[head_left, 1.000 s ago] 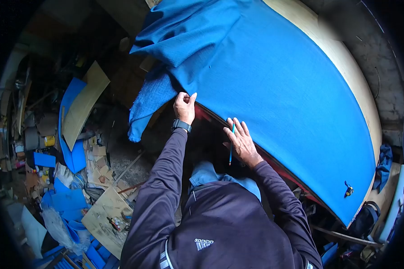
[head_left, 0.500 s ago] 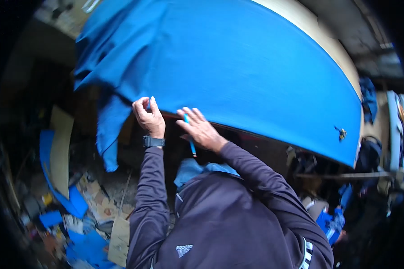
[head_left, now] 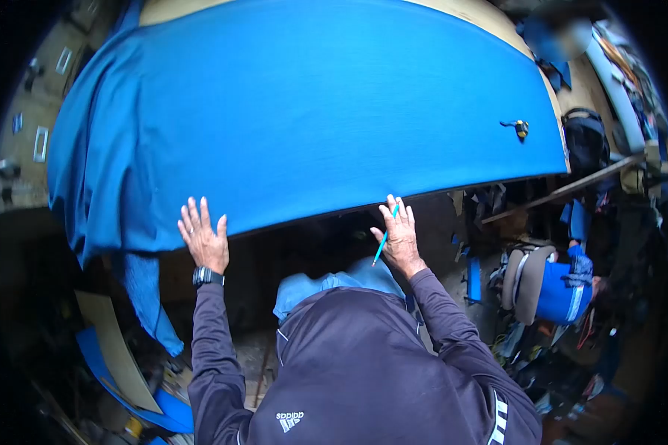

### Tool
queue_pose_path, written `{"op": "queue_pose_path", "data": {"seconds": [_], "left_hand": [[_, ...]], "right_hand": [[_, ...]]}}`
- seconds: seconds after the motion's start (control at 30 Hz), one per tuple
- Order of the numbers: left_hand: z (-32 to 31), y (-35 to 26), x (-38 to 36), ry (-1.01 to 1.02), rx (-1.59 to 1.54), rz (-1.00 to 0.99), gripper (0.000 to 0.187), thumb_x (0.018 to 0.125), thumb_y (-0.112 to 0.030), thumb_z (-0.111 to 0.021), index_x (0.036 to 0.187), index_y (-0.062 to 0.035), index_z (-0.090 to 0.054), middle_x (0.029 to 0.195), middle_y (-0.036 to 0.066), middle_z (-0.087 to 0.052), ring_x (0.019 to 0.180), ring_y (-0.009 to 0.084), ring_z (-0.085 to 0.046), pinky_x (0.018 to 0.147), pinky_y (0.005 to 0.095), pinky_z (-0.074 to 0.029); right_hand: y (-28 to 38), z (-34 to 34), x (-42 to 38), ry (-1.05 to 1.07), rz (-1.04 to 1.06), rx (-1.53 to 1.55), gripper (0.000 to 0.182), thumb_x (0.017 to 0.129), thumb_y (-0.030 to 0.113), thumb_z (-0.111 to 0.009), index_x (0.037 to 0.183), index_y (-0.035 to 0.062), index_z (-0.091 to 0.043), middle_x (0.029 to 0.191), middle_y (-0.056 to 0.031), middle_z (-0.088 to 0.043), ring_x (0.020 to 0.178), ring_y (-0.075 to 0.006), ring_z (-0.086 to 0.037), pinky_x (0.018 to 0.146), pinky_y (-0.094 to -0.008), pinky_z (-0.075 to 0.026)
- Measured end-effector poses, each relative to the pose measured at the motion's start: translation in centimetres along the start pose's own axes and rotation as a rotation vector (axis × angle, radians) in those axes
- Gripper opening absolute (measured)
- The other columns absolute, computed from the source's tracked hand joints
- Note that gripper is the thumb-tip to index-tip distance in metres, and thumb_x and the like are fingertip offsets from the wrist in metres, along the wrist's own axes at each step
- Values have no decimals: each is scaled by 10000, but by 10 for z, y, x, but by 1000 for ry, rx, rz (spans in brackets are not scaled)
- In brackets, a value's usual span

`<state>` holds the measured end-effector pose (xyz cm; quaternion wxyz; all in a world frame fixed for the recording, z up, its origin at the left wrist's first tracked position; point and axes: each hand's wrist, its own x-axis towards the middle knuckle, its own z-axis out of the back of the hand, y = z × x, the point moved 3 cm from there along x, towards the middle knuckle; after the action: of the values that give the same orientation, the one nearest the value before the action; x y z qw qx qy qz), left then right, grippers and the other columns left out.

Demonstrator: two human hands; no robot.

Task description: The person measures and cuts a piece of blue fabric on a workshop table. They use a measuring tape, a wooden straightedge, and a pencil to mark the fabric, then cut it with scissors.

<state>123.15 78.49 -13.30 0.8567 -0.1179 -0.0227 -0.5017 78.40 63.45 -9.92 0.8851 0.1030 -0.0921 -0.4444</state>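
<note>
Blue fabric [head_left: 334,111] covers the broad table, smooth across the middle and bunched in folds at the left, where it hangs over the edge. My left hand [head_left: 206,239], with a watch on the wrist, is open, its fingers spread on the fabric near the front edge. At the same edge, farther right, my right hand [head_left: 402,241] has its fingertips on the fabric's border. A teal pencil [head_left: 381,246] is held between the fingers of that hand, slanting down toward my body.
A black and yellow tape measure [head_left: 522,131] lies on the fabric at the right. Bare board [head_left: 490,16] shows along the far edge. A curved wooden panel [head_left: 119,345] leans at lower left. To the right are a wooden bar [head_left: 564,189] and a grey-brown padded piece [head_left: 527,285].
My hands have moved apart, left hand leftward with its curled fingers now spread, right hand rightward with the pencil still in it. The view has turned, so the table edge slopes differently.
</note>
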Motion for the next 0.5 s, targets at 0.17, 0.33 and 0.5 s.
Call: {"op": "queue_pose_path", "data": {"seconds": [0.17,0.33,0.5], "left_hand": [[-2,-20,12,59,64,131,662,1051,-408,-582,1602,-85,-405,1690,199,-330,1575,417,-254,1267,601,-169],[-30,-183,44,56,-135,-147,631,1062,-352,-588,1604,-82,-410,1698,206,-322,1587,407,-243,1272,596,-159],[-53,-423,56,150,-284,-504,662,1047,-398,-607,1588,-63,-423,1686,244,-304,1579,431,-244,1273,600,-172]], "right_hand": [[19,53,4,-20,59,261,445,837,245,-805,1198,50,-632,1306,-188,-616,1266,-414,-541,1088,-558,-408],[-45,25,-68,-53,-53,519,315,969,355,-711,1062,64,-631,984,-157,-655,964,-369,-647,864,-492,-528],[-169,29,-130,74,-390,496,346,1036,421,-627,1057,75,-630,879,-209,-679,874,-424,-691,818,-532,-538]]}}
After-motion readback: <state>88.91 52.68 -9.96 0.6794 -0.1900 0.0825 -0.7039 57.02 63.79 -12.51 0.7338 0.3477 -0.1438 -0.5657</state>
